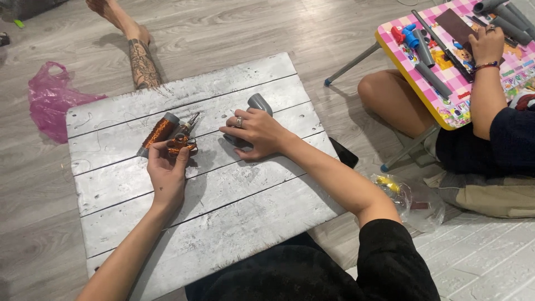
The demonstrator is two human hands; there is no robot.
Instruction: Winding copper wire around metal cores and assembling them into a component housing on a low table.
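Observation:
My left hand (166, 173) holds a pair of small pliers (184, 136) with orange handles, the metal tip pointing up and away. Just beyond it lies a grey pipe wound with copper-coloured wire (157, 134). My right hand (256, 132), a ring on one finger, rests palm down over a grey pipe elbow (258, 103) on the white plank board (223, 212); only the elbow's far end shows past the fingers.
A pink plastic bag (50, 97) lies left of the board. A tattooed leg (139, 56) of another person stretches behind it. At right, a seated person's hand (486, 44) rests on a small pink checked table (446, 83) with grey pipes. A clear bag (409, 200) and a dark phone (344, 153) lie nearby.

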